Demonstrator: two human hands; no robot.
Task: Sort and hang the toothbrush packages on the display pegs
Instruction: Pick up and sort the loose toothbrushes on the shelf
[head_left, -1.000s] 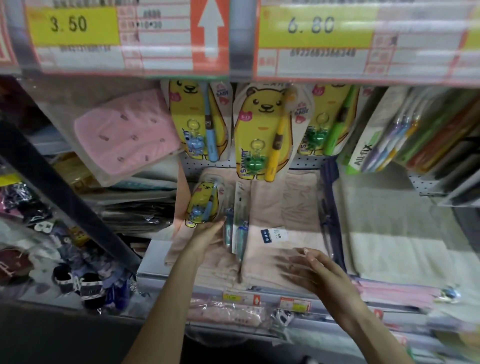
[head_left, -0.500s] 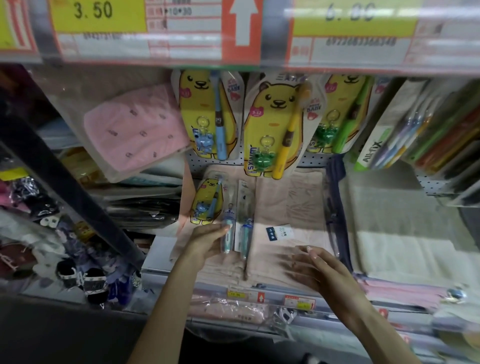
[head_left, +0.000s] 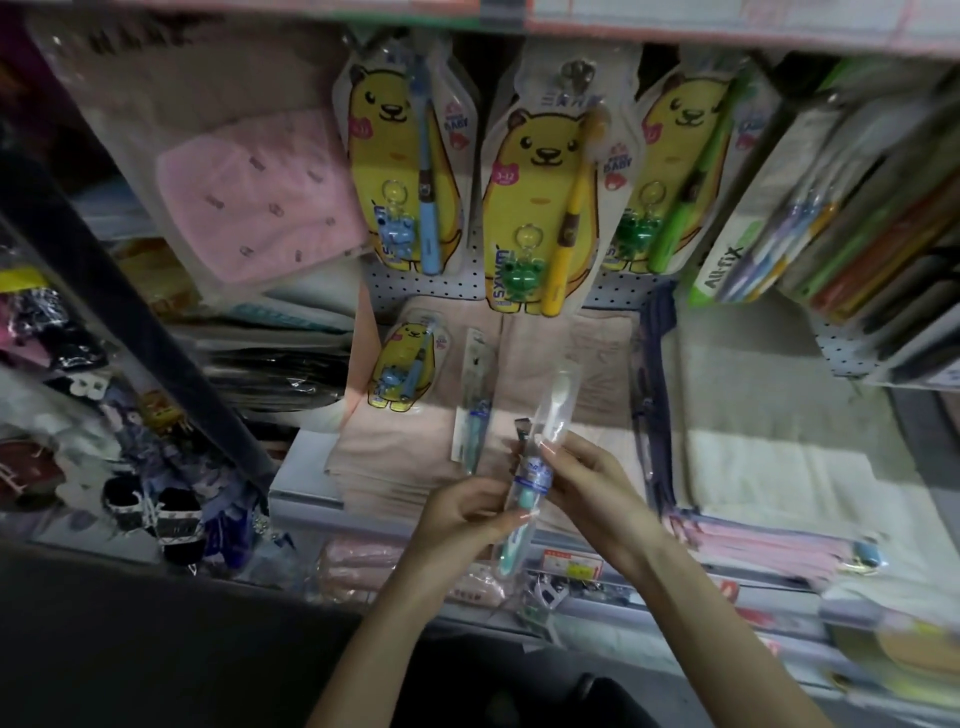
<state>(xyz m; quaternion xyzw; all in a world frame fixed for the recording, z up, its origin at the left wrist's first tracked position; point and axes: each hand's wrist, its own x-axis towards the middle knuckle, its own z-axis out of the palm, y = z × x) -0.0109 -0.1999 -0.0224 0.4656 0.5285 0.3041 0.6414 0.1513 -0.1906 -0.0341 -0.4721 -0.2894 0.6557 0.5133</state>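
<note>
Both my hands hold one slim clear toothbrush package (head_left: 540, 447) with a teal handle, lifted above the folded pink towels (head_left: 566, 358). My left hand (head_left: 462, 514) grips its lower part and my right hand (head_left: 582, 473) pinches its middle. Another slim package (head_left: 472, 400) and a small yellow bear package (head_left: 402, 364) lie on the towels. Three yellow bear toothbrush packages hang on the pegboard above: one with a blue brush (head_left: 400, 171), one with a yellow brush (head_left: 545, 208), one with a green brush (head_left: 675, 176).
A bagged pink cloth (head_left: 260, 197) hangs at the left. Packs of adult toothbrushes, one labelled All-fix (head_left: 748, 249), hang at the right. White towels (head_left: 769, 467) lie on the shelf to the right. Price tags (head_left: 571, 564) line the shelf edge below my hands.
My left hand picked one slim package up off the towels and my right hand came in to grip it too. The view has tilted down, so the price labels above are nearly out of frame.
</note>
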